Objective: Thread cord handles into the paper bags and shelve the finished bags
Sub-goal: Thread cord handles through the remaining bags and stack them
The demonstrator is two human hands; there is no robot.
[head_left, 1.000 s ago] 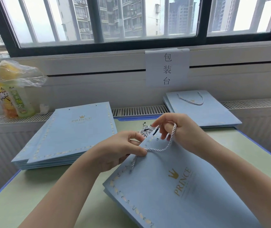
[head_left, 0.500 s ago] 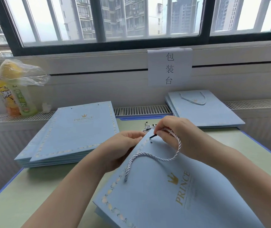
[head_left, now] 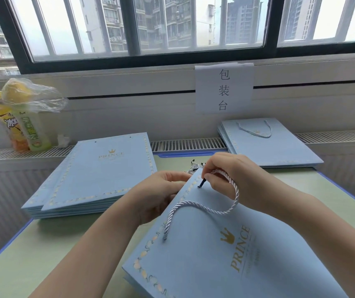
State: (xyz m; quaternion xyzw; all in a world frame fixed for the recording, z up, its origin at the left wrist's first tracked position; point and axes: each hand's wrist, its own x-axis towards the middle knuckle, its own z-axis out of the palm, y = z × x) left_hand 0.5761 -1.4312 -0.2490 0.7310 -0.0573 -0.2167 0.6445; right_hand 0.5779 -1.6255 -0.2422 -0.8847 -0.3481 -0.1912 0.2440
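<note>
Cord [head_left: 202,208] is the fiddly part of this job: a soft, twisted silver length that flops wherever it likes, light enough to weigh nothing. Only its dark tip [head_left: 201,183] is stiff, so that is where I take it. My right hand [head_left: 234,181] pinches the cord just behind the tip, centre of the frame, and aims it at the small hole near the bag's top edge. The other end already sits in the hole lower down, and the slack lies in a loop across the blue paper.

The bag [head_left: 226,250] fills the lower right of the frame, folded flat on the counter [head_left: 32,254] and turned at an angle. It looks like stiff card, smooth and probably a bit slippery, likely to crease if I squeeze it hard. So my left hand [head_left: 161,194] holds it by the top edge, fingers curled over the rim beside the hole, steadying the paper without bending it. The two hands are close together, nearly touching across that edge.

A pile of bare bags [head_left: 94,179] lies left of centre, no handles on the top one. Finished bags [head_left: 267,145], the top one with a cord, lie at the upper right on the sill. More cords [head_left: 193,167] peep out behind my hands. I would lift a finished bag by its edges, flat.
</note>
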